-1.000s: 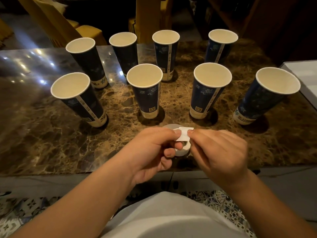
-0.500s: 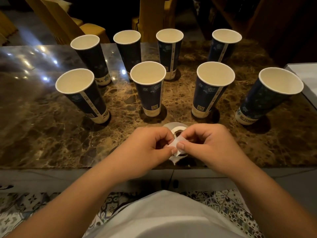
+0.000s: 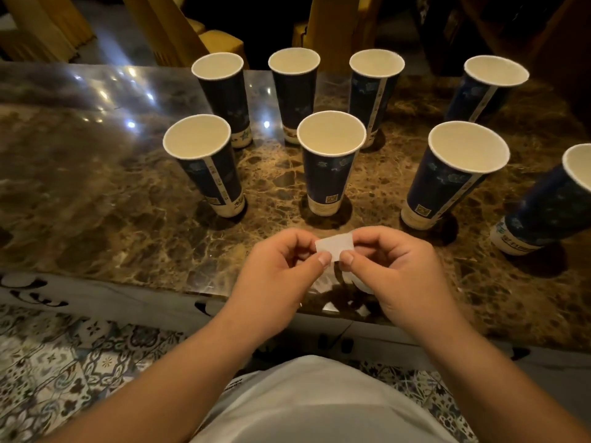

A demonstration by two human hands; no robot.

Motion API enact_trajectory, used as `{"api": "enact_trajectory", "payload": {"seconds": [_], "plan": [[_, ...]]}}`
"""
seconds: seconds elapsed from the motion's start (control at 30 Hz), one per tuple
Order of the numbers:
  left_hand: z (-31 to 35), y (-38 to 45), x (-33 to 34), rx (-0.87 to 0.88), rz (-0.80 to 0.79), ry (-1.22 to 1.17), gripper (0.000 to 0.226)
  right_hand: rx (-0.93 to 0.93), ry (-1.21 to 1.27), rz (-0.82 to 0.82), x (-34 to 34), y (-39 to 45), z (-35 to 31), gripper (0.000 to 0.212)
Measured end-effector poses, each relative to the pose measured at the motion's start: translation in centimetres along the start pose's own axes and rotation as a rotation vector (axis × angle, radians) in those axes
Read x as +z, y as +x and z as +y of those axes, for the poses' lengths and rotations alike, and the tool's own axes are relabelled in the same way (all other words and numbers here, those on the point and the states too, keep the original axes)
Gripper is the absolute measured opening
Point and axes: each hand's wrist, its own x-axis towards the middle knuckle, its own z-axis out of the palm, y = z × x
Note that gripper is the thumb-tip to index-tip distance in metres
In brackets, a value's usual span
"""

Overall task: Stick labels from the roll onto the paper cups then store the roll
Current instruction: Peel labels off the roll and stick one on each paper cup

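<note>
Head view shows my two hands close together over the near edge of the brown stone table (image 3: 96, 199). My left hand (image 3: 275, 282) and my right hand (image 3: 396, 276) both pinch one small white label (image 3: 334, 247) between thumb and finger, one hand on each side of it. The label sits flat between my fingertips, up off the table. Just under the label I see a bit of white, blurry stuff by my right hand; I cannot tell if it is the roll. Past the label, farther onto the table, stand eight dark blue paper cups in two rows, all upright and open at the top. The middle cup (image 3: 329, 167) of the near row is straight ahead of the label.
</note>
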Motion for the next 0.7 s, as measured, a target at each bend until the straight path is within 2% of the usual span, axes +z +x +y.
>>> {"api": "enact_trajectory", "payload": {"seconds": [0.1,0.23,0.3,0.37,0.43,0.47,0.57,0.7], "plan": [[-0.3,0.0,-1.0,0.024,-0.012,0.025,0.008,-0.004,-0.139,0.031,1.0,0.6,0.0,0.044],[-0.7,0.0,-2.4,0.042,0.011,0.061,0.007,-0.075,-0.253,-0.008,1.5,1.7,-0.1,0.009],[-0.9,0.2,-3.5,0.013,0.039,0.051,0.007,-0.094,-0.268,0.007,1.9,2.1,-0.1,0.006],[-1.2,0.3,-4.6,0.0,0.012,0.03,0.008,-0.075,-0.234,0.011,2.3,2.6,-0.4,0.022],[-1.2,0.3,-5.5,0.016,-0.059,0.02,0.007,-0.017,-0.206,-0.096,2.6,3.1,-0.6,0.047],[-1.2,0.3,-5.9,0.032,-0.098,0.032,0.007,-0.012,-0.208,-0.175,2.8,3.3,-0.8,0.049],[-1.6,0.3,-6.2,0.043,-0.171,0.06,0.006,-0.084,-0.156,-0.292,3.5,3.3,-1.3,0.026],[-2.1,0.5,-6.1,0.018,-0.04,0.047,0.002,-0.143,-0.195,-0.209,4.0,3.4,-1.1,0.013]]}}
